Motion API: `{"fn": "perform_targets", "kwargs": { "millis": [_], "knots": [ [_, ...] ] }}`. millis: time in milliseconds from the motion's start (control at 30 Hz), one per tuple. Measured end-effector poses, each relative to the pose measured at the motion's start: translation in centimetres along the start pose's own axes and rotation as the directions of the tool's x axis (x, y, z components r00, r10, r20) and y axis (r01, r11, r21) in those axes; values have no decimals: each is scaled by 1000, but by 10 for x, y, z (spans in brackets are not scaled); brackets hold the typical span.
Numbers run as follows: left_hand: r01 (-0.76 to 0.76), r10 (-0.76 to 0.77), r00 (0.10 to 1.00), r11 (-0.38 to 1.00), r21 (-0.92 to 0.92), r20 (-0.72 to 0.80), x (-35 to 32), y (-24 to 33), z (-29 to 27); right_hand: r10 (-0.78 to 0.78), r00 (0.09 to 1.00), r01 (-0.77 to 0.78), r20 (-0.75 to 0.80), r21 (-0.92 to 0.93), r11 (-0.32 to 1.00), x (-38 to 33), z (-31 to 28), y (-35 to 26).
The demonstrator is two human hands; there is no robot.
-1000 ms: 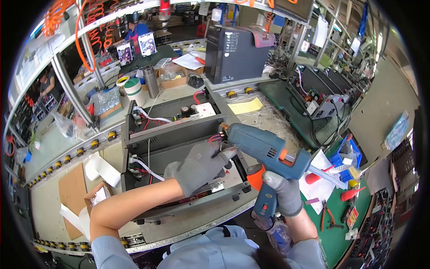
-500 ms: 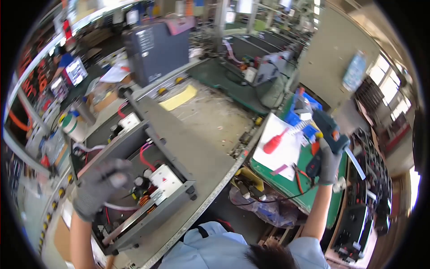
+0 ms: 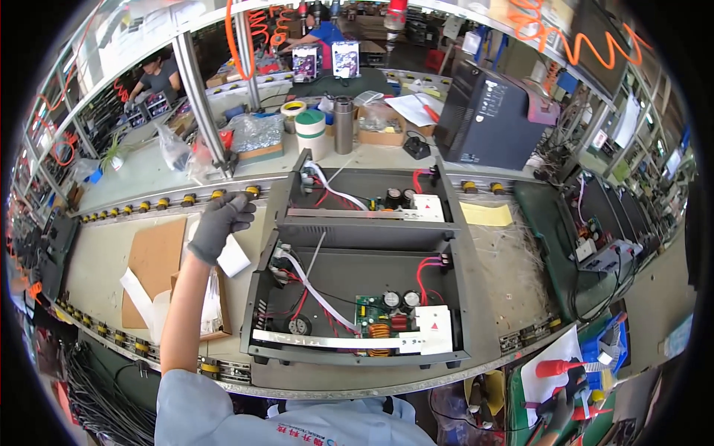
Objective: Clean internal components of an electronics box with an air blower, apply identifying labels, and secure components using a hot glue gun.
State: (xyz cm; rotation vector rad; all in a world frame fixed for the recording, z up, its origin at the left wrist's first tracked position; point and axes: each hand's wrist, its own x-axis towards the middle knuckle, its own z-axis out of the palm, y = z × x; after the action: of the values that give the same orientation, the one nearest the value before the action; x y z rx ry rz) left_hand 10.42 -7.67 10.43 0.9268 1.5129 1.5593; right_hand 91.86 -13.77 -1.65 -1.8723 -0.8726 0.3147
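Note:
My left hand (image 3: 224, 223), in a grey glove, hovers left of two open metal chassis, with its fingers bent and bunched together. What they hold, if anything, is hidden. The near chassis (image 3: 353, 260) lies on the bench in front of me, its inside facing up. In it are a green circuit board (image 3: 369, 306) with capacitors and a copper coil, a white block (image 3: 433, 329), a light metal strip (image 3: 320, 340) and red and white wires. Behind it lies a similar far chassis (image 3: 349, 186). My right hand is not in view.
Cardboard and white paper (image 3: 137, 290) lie at the left beside a roller track (image 3: 141, 346). A dark upright case (image 3: 483, 115) stands behind at the right. A green side table (image 3: 518, 386) bears a red-handled tool (image 3: 556, 367) and blue bins (image 3: 606, 346).
The view has swung left, toward the chassis. My left hand, over the near chassis before, is now left of it. My right hand, which held a dark power tool, has left the picture.

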Motion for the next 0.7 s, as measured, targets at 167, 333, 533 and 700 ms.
{"fn": "perform_targets", "kwargs": {
  "millis": [167,333,533,700],
  "knots": [
    [289,-288,957,957,-22,36,39,-46,-20,-364,913,115,-183,-742,661,-115,-15,-140],
    [555,-546,809,832,22,217,98,-64,-8,-287,943,225,171,307,924,-105,135,-224],
    [400,-406,847,912,91,345,137,-98,19,-53,255,-345,965,142,928,-33,429,-271],
    [321,-216,900,916,-242,378,187,-139,32,-267,269,-541,925,374,753,-38,519,-286]
  ]
}}
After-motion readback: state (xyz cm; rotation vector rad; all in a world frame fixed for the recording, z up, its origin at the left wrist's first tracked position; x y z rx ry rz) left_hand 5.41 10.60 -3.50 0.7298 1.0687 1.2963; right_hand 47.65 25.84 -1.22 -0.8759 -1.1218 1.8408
